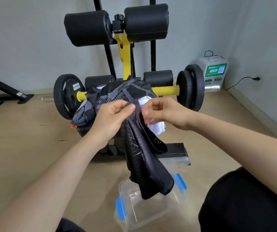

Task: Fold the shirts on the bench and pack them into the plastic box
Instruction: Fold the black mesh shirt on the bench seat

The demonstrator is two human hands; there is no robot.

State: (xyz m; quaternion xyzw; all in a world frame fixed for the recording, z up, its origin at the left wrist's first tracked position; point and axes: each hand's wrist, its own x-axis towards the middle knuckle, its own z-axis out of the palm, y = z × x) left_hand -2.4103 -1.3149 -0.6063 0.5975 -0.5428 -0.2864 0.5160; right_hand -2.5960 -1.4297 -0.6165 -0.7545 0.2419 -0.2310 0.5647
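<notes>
A black mesh shirt (144, 161) hangs in front of the bench, its lower end dangling over the clear plastic box (151, 213) with blue clips on the floor. My left hand (112, 118) pinches the shirt's top edge between thumb and fingers. My right hand (164, 113) grips the same edge just to the right. Behind them, a grey-and-black patterned shirt (117, 94) and a white shirt (156, 128) lie in a heap on the black bench (84, 131).
The bench belongs to a yellow-and-black weight machine (126, 52) with plates (67, 96) on both sides. The box lid (176, 161) lies by the bench foot. A white machine (213, 72) stands in the right corner. My knee (244, 203) is at the lower right.
</notes>
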